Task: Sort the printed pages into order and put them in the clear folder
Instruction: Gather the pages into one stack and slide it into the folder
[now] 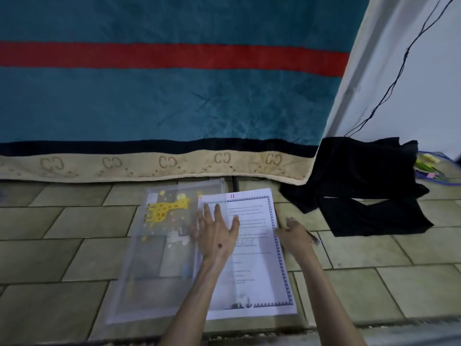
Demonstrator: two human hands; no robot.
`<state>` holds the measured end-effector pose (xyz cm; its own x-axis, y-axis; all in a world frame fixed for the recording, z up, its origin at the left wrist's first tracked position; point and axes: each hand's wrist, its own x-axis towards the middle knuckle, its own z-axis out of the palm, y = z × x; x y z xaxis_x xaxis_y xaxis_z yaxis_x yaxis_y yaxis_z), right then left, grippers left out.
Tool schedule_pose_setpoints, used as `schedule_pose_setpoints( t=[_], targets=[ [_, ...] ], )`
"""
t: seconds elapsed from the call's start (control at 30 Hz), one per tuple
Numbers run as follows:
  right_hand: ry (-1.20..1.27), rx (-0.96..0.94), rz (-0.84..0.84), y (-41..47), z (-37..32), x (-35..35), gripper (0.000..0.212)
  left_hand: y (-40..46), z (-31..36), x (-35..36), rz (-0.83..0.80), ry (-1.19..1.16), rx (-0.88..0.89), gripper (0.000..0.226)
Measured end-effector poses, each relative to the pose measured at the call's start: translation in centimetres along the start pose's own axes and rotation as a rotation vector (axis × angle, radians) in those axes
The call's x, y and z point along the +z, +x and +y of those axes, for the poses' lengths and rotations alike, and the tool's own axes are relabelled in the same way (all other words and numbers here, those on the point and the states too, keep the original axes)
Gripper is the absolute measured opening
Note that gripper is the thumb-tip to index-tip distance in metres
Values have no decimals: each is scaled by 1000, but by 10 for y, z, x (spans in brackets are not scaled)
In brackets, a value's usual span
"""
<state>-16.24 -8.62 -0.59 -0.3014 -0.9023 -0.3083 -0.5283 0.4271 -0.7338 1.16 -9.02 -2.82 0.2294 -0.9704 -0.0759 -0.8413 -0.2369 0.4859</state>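
A stack of printed pages (262, 268) with a blue patterned border lies on the tiled floor; a pink "11" marks the top sheet's upper edge. A clear folder (154, 245) printed with a yellow giraffe lies open to the left, its flap partly under the pages' left edge. My left hand (217, 233) presses flat with fingers spread on the seam between folder and pages. At the right edge of the stack, my right hand (296, 233) touches the paper with loosely curled fingers; a pen seems to lie under it, but blur hides any grip.
A mattress under a teal blanket (174, 101) with a red stripe runs along the back. A black cloth (361, 183) lies on the floor to the right, with a thin black cable (399, 73) above it. Coloured items (431, 168) sit at the far right.
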Motion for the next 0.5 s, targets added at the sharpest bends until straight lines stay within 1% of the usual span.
schedule_pose_setpoints(
  t=[0.07, 0.13, 0.17, 0.23, 0.33, 0.4, 0.47, 0.5],
  targets=[
    [13, 25, -36, -1, 5, 1, 42, -5, -4, 21, -46, 71, -20, 75],
    [21, 23, -74, -2, 9, 1, 20, -9, -16, 35, -26, 111, -18, 79],
    [19, 17, -87, -1, 11, 2, 12, -10, -19, 38, 1, 110, -9, 85],
    [31, 15, -136, 2, 12, 5, 17, -11, -21, 41, 46, 104, 2, 93],
    [78, -3, -206, 5, 14, 8, 10, -11, -21, 41, 62, 104, 5, 94],
    [136, -35, -220, 5, 15, 8, 15, -11, -20, 40, 51, 98, 2, 96],
    [210, -80, -246, 4, 15, 4, 19, -12, -18, 36, 28, 72, -3, 94],
    [274, -101, -278, 2, 16, 1, 20, -12, -17, 34, 18, 51, -11, 89]
  ],
)
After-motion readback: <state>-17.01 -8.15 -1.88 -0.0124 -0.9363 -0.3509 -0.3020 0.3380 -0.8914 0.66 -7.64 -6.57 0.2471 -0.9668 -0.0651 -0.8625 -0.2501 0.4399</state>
